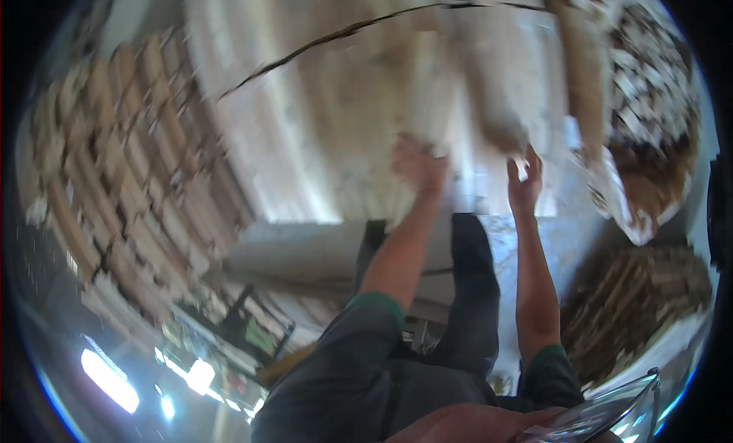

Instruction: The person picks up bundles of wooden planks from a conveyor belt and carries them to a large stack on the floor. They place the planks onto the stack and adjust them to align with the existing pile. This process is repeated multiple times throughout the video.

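Note:
Before me lies a broad surface of pale wooden boards (343,122), side by side and blurred by motion. My left hand (421,159) is over the near end of a pale board, its fingers smeared. Whether it grips that board or only rests there cannot be made out. To its right, my right hand (525,177) has thumb and fingers apart with a gap between them. Just beyond its fingertips is a brown blurred patch (504,128), either a piece of wood or a shadow.
A dark cord or crack-like line (355,28) crosses the boards' far part. Stacked timber pieces (131,157) rise on the left. At right stands a sack (615,205) of wood offcuts (650,94), with a darker wood stack (641,305) nearer me.

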A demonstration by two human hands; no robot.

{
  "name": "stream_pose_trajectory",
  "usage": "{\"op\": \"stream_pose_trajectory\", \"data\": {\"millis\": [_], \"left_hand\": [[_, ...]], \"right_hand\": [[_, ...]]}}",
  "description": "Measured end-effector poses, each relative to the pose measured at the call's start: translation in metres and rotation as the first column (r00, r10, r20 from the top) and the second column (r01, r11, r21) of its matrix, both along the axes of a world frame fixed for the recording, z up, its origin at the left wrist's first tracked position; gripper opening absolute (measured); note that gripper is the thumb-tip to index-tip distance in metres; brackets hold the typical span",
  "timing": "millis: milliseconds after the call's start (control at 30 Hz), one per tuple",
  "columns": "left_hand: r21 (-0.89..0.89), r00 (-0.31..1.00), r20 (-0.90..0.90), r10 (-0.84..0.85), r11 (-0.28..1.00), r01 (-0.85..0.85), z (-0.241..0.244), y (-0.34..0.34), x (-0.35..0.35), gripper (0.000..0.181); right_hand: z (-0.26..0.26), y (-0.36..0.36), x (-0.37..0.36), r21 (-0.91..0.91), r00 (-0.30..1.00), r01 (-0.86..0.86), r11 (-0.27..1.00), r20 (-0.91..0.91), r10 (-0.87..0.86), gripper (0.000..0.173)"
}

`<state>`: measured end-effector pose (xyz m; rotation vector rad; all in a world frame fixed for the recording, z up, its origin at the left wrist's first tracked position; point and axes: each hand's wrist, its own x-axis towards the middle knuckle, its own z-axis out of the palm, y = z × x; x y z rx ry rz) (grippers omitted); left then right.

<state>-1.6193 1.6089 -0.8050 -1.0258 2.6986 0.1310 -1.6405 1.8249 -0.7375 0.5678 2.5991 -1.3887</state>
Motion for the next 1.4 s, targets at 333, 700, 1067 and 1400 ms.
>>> {"op": "stream_pose_trajectory", "data": {"millis": [333, 700, 1067, 1400], "left_hand": [[0.824, 0.977, 0.065, 0.202, 0.542, -0.167, 0.128, -0.108, -0.008, 0.129], [0.962, 0.647, 0.076, 0.758, -0.227, 0.154, 0.216, -0.309, 0.183, 0.069], [0.916, 0.185, 0.336, 0.924, -0.366, 0.166, 0.175, -0.413, 0.268, 0.066], [0.874, 0.0, 0.477, 0.879, -0.474, 0.108, 0.167, -0.46, 0.355, 0.078]], "right_hand": [[0.074, -0.161, 0.111, -0.488, 0.887, -0.064, 0.871, 0.372, 0.274, 0.089], [0.234, -0.384, 0.155, -0.151, 0.647, -0.754, 0.639, 0.001, 0.763, 0.078], [0.186, -0.516, 0.083, -0.256, 0.305, -0.898, 0.358, 0.225, 0.925, 0.074], [0.035, -0.624, -0.077, 0.397, 0.379, -0.876, 0.272, 0.221, 0.899, 0.07]]}}
